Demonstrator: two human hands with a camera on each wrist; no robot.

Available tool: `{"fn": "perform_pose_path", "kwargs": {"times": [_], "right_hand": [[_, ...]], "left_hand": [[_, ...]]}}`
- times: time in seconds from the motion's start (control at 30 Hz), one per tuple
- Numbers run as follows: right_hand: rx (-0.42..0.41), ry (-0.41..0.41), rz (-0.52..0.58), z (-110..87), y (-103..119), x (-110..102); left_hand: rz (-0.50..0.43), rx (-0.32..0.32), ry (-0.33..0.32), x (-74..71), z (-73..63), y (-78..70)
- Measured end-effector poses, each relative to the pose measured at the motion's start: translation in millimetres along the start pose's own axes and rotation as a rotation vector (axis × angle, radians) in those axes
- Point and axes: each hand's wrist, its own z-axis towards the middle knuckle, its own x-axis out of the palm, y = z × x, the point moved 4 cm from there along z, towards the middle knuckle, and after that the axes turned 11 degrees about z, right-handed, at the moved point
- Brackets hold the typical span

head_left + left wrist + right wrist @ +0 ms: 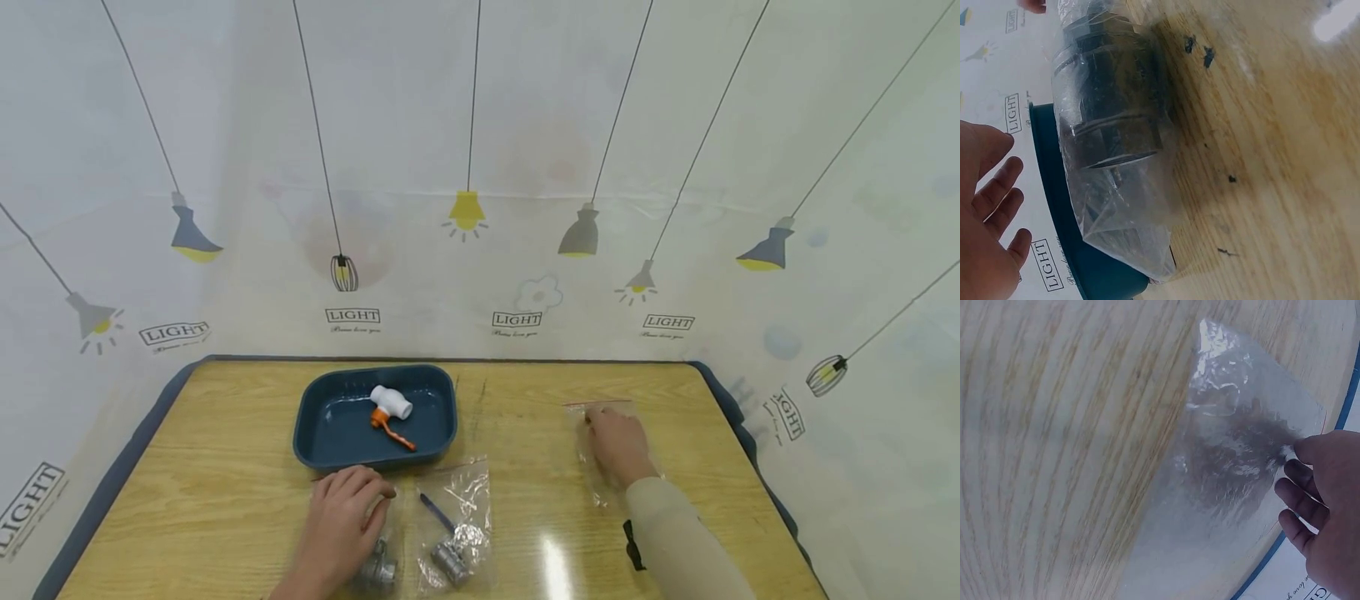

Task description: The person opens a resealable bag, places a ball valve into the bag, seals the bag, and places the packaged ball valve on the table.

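My right hand is at the right of the table, thumb and forefinger pinching a clear zip bag near its top; the bag lies flat with no part visible inside. My left hand hovers with loosely bent fingers over another clear bag, which holds a grey metal fitting. That hand partly covers this bag in the head view. Beside it lies a third zip bag with a metal valve and its dark blue handle.
Behind my left hand stands a dark blue tray. In it lies a white plastic valve with an orange handle. A wooden table runs back to a printed curtain hanging at the back and sides.
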Motion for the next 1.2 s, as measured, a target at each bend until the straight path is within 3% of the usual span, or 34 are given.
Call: {"fn": "perform_pose_path", "kwargs": {"times": [0.13, 0.3, 0.5, 0.8, 1.03, 1.2], "right_hand": [[0.001, 0.006, 0.037, 0.8, 1.5, 0.2], [-0.026, 0.101, 0.096, 1.2, 6.5, -1.4], [-0.01, 0.169, 0.065, -1.6, 10.1, -9.6], [0.007, 0.178, 0.053, -4.1, 9.2, -13.4], [-0.039, 0.146, 0.122, -3.8, 12.0, -17.3], [-0.081, 0.17, 0.201, -2.9, 23.6, -26.0]], "left_hand": [[-0.003, 0.007, -0.013, 0.9, -0.9, -0.9], [-0.01, 0.022, -0.036, 2.3, -1.1, -1.5], [-0.001, 0.035, -0.044, 3.8, -0.4, -2.5], [0.019, 0.045, -0.008, 6.2, 0.5, -6.4], [0.017, 0.028, 0.035, 5.1, 1.3, -7.7], [0.014, 0.028, 0.044, 4.6, 1.7, -8.6]]}}
